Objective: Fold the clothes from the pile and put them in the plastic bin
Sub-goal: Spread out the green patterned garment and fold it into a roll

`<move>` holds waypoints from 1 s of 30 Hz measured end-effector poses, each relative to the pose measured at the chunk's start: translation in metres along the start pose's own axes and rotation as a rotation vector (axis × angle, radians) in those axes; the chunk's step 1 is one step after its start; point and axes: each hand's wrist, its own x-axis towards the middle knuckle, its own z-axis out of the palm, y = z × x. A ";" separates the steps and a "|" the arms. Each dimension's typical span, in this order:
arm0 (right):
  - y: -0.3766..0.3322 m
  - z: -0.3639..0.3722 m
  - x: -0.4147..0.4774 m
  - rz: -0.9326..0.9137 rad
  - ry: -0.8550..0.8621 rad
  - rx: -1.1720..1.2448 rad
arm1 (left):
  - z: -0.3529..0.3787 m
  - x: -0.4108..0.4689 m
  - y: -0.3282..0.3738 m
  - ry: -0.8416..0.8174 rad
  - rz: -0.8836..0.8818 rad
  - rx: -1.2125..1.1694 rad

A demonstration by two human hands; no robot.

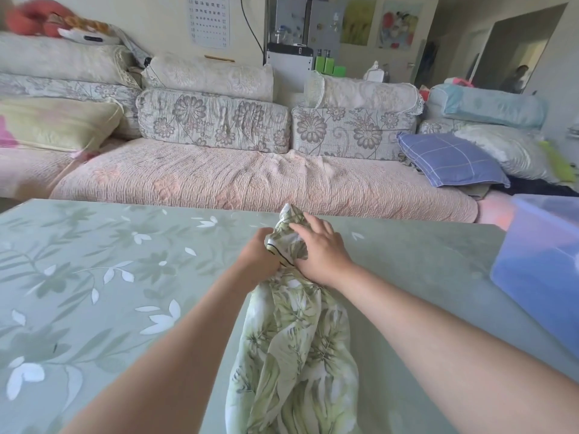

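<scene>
A crumpled garment (294, 349) with a green leaf print lies in a long bunch down the middle of the table (94, 292), running from the far edge toward me. My left hand (257, 256) grips its bunched far end from the left. My right hand (319, 249) lies on top of the same end, fingers spread and bent over the cloth. A clear blue plastic bin (545, 277) stands at the table's right edge, partly cut off by the frame.
The table has a pale green cover with white leaf shapes. Behind it runs a long sofa (250, 180) with floral cushions and a blue checked pillow (451, 162). More cloth lies at the sofa's far right end.
</scene>
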 end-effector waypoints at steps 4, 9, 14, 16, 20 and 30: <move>0.001 0.002 0.018 0.019 -0.283 -0.012 | -0.009 -0.001 0.007 0.114 0.022 0.372; -0.005 0.033 0.051 0.013 -0.419 0.002 | -0.015 0.007 0.021 0.203 0.453 0.586; 0.000 0.031 0.030 0.036 -0.281 0.211 | 0.005 0.023 -0.019 -0.229 0.322 0.700; 0.011 0.026 0.015 0.056 -0.201 0.265 | 0.003 0.022 -0.031 -0.272 0.248 0.782; -0.007 0.011 -0.027 -0.034 -0.207 0.271 | -0.009 0.013 -0.036 -0.283 0.157 0.906; -0.034 0.008 -0.068 -0.124 -0.336 -0.062 | -0.030 -0.065 0.001 0.005 0.009 0.541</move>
